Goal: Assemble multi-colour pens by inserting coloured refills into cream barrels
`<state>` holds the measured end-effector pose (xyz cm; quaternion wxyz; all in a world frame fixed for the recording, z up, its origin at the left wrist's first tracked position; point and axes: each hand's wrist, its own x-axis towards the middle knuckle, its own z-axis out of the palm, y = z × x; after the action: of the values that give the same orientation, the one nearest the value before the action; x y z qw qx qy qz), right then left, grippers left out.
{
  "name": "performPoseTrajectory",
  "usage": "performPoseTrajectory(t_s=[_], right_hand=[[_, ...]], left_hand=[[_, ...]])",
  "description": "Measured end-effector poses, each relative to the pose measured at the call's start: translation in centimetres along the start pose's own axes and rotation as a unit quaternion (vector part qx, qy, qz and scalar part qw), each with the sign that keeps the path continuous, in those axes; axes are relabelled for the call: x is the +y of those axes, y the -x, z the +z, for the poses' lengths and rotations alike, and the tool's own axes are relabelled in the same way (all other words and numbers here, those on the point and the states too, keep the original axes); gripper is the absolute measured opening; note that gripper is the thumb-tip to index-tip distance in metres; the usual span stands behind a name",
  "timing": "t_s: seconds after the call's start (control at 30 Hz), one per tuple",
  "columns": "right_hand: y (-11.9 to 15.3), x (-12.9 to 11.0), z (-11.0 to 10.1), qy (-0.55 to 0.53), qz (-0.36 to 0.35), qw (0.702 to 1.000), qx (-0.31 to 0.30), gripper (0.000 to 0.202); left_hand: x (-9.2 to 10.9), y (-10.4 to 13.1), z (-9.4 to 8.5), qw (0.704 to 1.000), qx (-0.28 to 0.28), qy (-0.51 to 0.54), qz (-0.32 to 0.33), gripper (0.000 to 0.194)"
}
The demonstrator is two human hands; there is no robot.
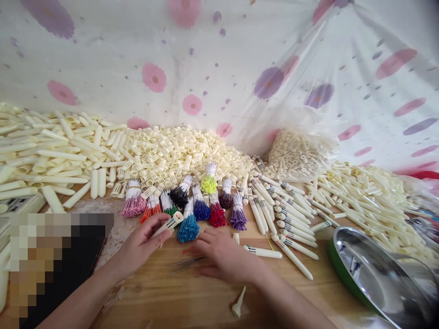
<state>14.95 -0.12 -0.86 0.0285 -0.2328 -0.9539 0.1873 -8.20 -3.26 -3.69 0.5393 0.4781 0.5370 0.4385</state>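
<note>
My left hand [151,240] is closed around a cream slotted pen barrel top [174,221], with its round end facing up and to the right. To the right, low over the wooden table, is my right hand [222,256], smeared by motion. A pair of metal tweezers [187,264] reaches leftward from between its fingers and thumb, the tips apart. Just behind my hands stand rubber-banded bundles of pen refills with coloured ends, among them a light blue bundle [188,226], a red bundle [217,212] and a purple bundle [238,214]. A pen [263,252] lies beside my right hand.
Cream tubes [51,155] and slotted pieces [185,148] are heaped at the back. Multicolour pens [295,224] lie in rows to the right, near a green-sided metal bowl [373,274]. A pointed cream tip [239,302] lies in front. A dark object [82,256] sits left.
</note>
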Motion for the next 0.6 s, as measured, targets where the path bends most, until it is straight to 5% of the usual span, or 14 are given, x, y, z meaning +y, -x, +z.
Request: performPoseTrajectory(t_s=[0.17, 0.27, 0.43, 0.6], right_hand=[[-1.5, -0.8, 4.3, 0.114, -0.021, 0.993, -0.006, 0.019], [-1.8, -0.5, 4.6, 0.107, -0.039, 0.993, 0.01, 0.01], [0.0, 0.2, 0.4, -0.049, 0.054, 0.995, 0.068, 0.011], [1.4, -0.1, -4.3, -0.053, -0.011, 0.974, 0.22, 0.017]], left_hand=[[0.4, -0.1, 0.0, 0.998, -0.032, -0.025, 0.048, 0.021], [0.9, -0.2, -0.1, 0.993, -0.063, -0.024, 0.098, 0.013], [0.8, -0.4, -0.3, 0.988, -0.08, -0.015, 0.134, 0.009], [0.2, -0.6, -0.5, 0.982, -0.093, -0.02, 0.166, 0.011]])
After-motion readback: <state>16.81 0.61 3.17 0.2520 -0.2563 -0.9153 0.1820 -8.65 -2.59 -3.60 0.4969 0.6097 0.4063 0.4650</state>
